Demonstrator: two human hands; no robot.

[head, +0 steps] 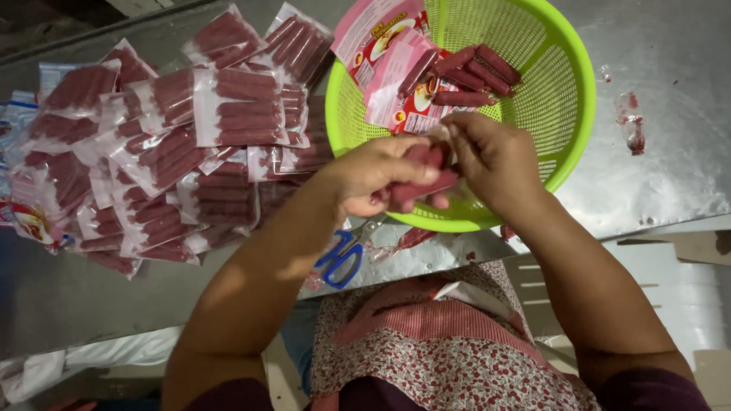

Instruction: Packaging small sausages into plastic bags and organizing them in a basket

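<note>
My left hand [376, 174] and my right hand [491, 159] meet over the near rim of a lime-green plastic basket [570, 98]. Together they grip a clear plastic pack of red sausages [424, 182]; the left hand wraps the sausages, the right pinches the pack's upper edge. Inside the basket lie several loose red sausages [467, 76] and pink opened wrappers [378, 24]. The fingers hide most of the held pack.
A heap of sealed sausage packs [173, 132] covers the metal table [679, 44] at the left. Blue-handled scissors [341, 260] lie at the table's near edge under my left forearm. Red smears [631, 124] mark the table right of the basket.
</note>
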